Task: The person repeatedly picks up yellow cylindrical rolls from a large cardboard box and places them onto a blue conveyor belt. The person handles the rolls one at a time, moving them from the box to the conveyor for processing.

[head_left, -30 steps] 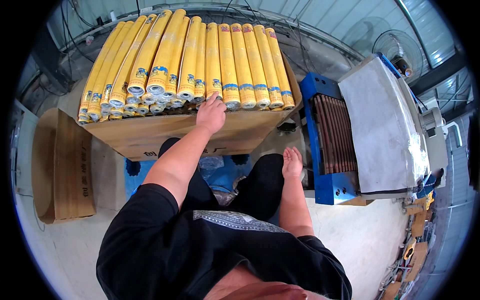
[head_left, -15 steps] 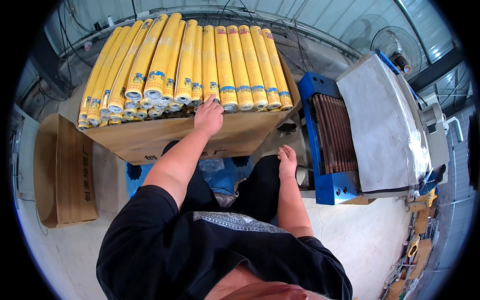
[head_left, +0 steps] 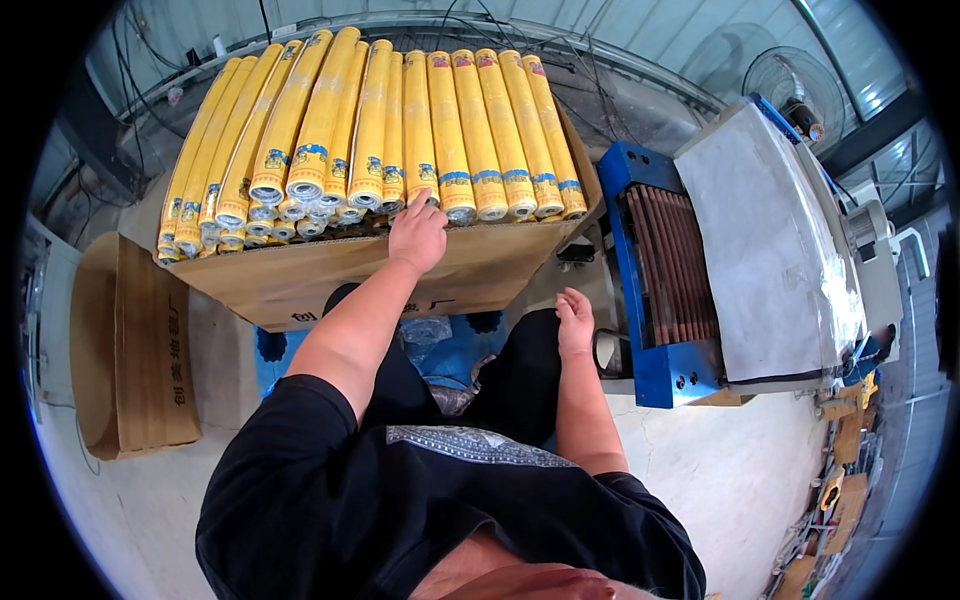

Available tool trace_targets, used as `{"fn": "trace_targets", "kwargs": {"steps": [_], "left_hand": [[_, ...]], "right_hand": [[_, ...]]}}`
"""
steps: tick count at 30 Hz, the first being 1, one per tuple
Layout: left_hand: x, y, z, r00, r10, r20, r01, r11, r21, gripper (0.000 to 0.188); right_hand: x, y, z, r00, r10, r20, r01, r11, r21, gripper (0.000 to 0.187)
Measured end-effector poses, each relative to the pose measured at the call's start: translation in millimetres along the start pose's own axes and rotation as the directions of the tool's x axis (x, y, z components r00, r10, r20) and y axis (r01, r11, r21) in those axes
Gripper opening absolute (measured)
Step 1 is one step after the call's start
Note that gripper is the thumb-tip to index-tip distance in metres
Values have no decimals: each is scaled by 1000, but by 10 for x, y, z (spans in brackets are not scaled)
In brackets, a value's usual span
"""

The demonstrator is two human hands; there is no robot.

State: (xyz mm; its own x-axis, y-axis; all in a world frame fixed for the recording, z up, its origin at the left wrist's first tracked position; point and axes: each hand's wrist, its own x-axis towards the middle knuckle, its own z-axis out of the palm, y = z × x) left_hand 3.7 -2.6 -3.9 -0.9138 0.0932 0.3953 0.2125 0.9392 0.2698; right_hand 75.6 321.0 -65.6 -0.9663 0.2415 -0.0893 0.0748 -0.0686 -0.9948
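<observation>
Our left hand point(head_left: 418, 240), reaching toward 12 o'clock, rests an outstretched finger on the near end of a yellow roll point(head_left: 418, 125) — a touch, not a grasp. Our right hand point(head_left: 575, 325), at about 2 o'clock, is loosely curled and relaxed, with nothing visible in it.

The touched roll lies in the top layer at the cardboard box point(head_left: 400, 272), toward 12 o'clock. We judge it fairly weighty and firm lengthwise, slick in its shiny wrap, hardly fragile; we would support it under the near end and mid-length. Its long axis runs 6 to 12 o'clock — near end facing us, far end tipped slightly toward 11. Neighbouring rolls point(head_left: 484, 140) to its right lean toward 11 too.
</observation>
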Motion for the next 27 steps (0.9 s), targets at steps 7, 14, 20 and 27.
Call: {"fn": "trace_targets", "kwargs": {"steps": [7, 14, 20, 27], "left_hand": [[-10, 1, 11, 998, 17, -61, -18, 1000, -17, 11], [11, 17, -22, 998, -29, 60, 28, 999, 14, 13], [3, 15, -33, 999, -17, 39, 16, 1000, 19, 13], [5, 15, 13, 1000, -9, -21, 9, 1000, 8, 10]], "right_hand": [[14, -45, -79, 998, 24, -55, -16, 990, 144, 31], [35, -31, -165, 990, 92, -108, -30, 879, 475, 29], [62, 3, -299, 962, 214, -172, -39, 728, 685, 31], [95, 86, -352, 967, 191, -167, -24, 723, 691, 32]]}}
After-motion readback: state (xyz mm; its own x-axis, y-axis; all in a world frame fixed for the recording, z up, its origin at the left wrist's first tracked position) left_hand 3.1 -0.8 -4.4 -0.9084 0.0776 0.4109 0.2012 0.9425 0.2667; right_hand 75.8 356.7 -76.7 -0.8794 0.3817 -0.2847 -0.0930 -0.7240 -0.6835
